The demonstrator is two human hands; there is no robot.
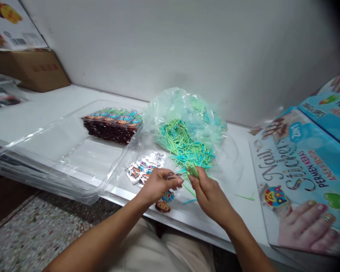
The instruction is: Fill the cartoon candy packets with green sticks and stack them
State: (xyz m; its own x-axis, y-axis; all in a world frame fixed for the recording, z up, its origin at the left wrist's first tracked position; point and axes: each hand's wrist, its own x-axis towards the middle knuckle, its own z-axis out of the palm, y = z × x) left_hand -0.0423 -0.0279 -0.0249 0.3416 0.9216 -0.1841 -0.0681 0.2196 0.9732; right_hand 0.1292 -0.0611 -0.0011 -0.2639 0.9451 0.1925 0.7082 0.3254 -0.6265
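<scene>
My left hand (158,185) is closed in a pinch on a small clear printed sachet (163,206), whose cartoon-face end hangs below the fingers over the table edge. Between the thumb and fingers of my right hand (211,194) are thin light-green plastic sticks (192,170); how many cannot be told. The two hands are close together but apart. Just beyond them, a heap of green and blue sticks (187,147) spills from a translucent plastic bag (172,102). Several more printed sachets (143,168) lie flat beside my left hand.
At the left, a clear plastic tray (82,155) holds stacked rows of filled sachets (110,122) and overhangs the table's front edge. A blue Nail Stickers box (306,181) stands on the right. Cardboard boxes (31,70) sit at the far left against the wall (164,41).
</scene>
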